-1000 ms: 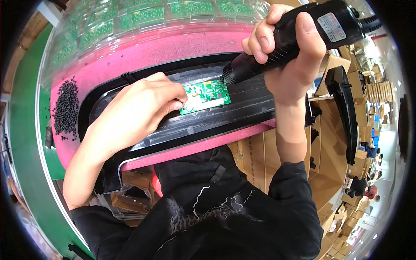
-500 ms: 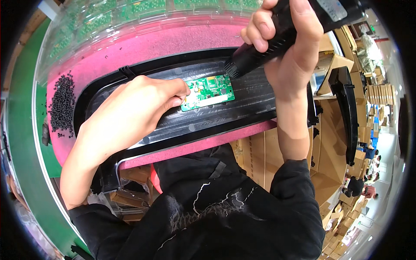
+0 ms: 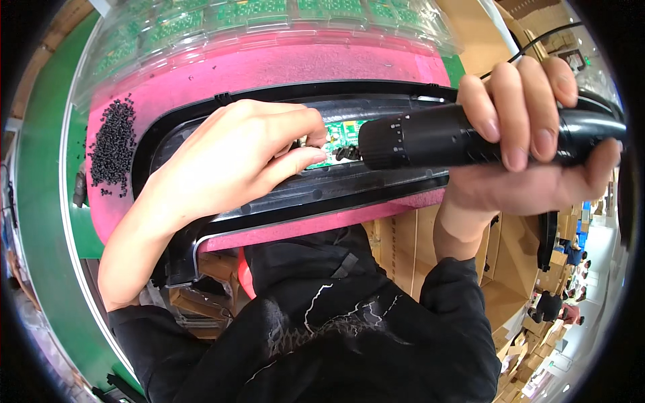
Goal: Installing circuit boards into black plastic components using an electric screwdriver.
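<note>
My right hand (image 3: 527, 127) is wrapped around a black electric screwdriver (image 3: 433, 140), which lies nearly level and points left. Small black pieces, perhaps screws, show at its tip over a green circuit board (image 3: 351, 125). The board rests inside a long black plastic shell (image 3: 295, 201). At the board's left end is my left hand (image 3: 245, 151), thumb and forefinger closed in a pinch. What they hold, if anything, is hidden. The screwdriver and my left fingers cover much of the board.
The shell lies on a pink mat (image 3: 269, 67). A pile of small black screws (image 3: 113, 148) sits at its left. Behind are clear plastic trays (image 3: 255, 30) with green boards. Cardboard boxes (image 3: 430, 248) stand to the right, and a black cable (image 3: 537, 41) hangs at upper right.
The screwdriver has swung from a steep tilt to nearly level, and my right hand has moved lower and right. The view has shifted slightly; my left hand stays at the board's left end.
</note>
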Demonstrator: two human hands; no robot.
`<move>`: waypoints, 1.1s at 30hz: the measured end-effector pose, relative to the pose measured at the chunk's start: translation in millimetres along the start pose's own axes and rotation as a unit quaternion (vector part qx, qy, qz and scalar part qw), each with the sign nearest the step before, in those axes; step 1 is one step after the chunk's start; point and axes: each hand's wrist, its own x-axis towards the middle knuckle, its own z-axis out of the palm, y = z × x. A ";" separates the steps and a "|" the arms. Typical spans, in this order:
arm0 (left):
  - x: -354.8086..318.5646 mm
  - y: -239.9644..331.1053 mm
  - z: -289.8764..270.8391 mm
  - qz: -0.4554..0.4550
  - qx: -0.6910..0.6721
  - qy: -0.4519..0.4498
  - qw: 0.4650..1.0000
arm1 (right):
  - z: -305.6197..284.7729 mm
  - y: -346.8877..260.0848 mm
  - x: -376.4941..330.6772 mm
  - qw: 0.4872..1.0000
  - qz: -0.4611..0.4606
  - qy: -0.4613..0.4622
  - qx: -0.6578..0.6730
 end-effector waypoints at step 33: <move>-3.4 -13.9 2.9 0.062 -0.144 0.105 0.982 | -4.7 2.5 23.1 0.985 0.034 -0.164 -0.046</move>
